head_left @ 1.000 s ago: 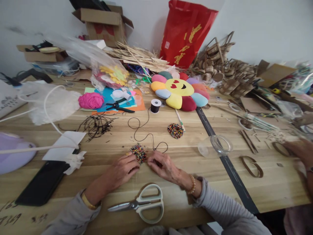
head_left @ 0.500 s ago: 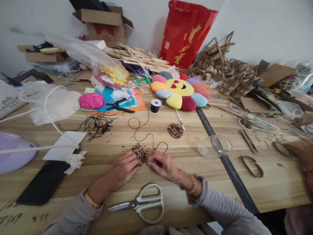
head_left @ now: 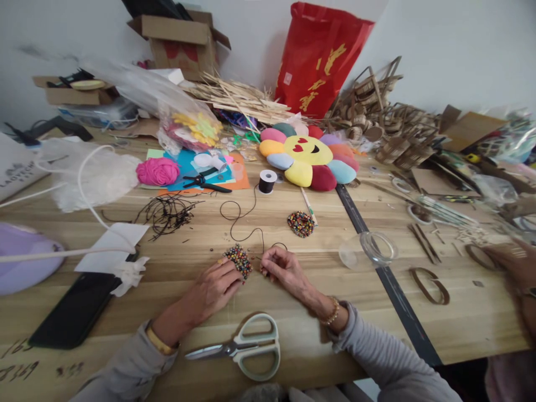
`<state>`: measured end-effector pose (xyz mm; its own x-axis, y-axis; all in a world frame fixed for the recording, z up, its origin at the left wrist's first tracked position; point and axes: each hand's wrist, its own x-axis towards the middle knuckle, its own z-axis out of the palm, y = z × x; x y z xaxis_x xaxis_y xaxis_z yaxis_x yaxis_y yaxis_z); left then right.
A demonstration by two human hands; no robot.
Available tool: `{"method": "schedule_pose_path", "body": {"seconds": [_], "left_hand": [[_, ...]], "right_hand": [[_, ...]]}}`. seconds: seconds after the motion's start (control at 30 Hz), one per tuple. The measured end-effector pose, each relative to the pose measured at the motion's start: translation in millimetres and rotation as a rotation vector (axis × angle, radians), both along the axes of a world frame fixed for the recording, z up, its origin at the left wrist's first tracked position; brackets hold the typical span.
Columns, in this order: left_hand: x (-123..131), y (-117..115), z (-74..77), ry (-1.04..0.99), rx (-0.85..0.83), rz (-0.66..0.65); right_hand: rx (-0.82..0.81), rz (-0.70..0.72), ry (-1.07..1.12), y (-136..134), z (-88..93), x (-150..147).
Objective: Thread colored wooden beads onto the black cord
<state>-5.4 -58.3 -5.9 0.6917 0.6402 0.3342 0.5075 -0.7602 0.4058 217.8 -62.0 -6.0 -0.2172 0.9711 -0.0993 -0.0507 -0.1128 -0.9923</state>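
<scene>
My left hand (head_left: 211,290) rests on the wooden table, its fingers closed on the near edge of a small pile of multicoloured beads (head_left: 238,259). Just right of the pile, my right hand (head_left: 285,269) is lifted a little, with its fingertips pinched on a thin black cord (head_left: 242,215). That cord loops back across the table to a black spool (head_left: 267,181). A second clump of coloured beads (head_left: 300,223) lies further away to the right.
White-handled scissors (head_left: 247,349) lie by the near edge. A clear plastic cup (head_left: 368,249) lies on its side at right, a black phone (head_left: 69,312) at left. A flower cushion (head_left: 307,159), pink yarn (head_left: 157,171) and black scissors (head_left: 205,182) sit beyond. Another person's hand (head_left: 513,262) is at far right.
My right hand has lifted off the table and drawn slightly away from the bead pile with the cord. My left hand has stayed at the beads.
</scene>
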Motion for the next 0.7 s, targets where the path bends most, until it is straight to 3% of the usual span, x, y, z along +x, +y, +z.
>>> {"method": "schedule_pose_path", "body": {"seconds": [0.33,0.53,0.7], "left_hand": [[6.0,3.9,4.5,-0.353,-0.224,0.073],[7.4,5.9,10.9,-0.419,-0.435,0.121],[6.9,6.5,8.5,-0.452,-0.564,0.164]], "right_hand": [[0.004,-0.019,-0.007,0.2,1.4,-0.5],[0.028,-0.009,-0.040,0.3,1.2,0.6],[0.217,0.048,-0.167,-4.0,1.5,0.7]]}}
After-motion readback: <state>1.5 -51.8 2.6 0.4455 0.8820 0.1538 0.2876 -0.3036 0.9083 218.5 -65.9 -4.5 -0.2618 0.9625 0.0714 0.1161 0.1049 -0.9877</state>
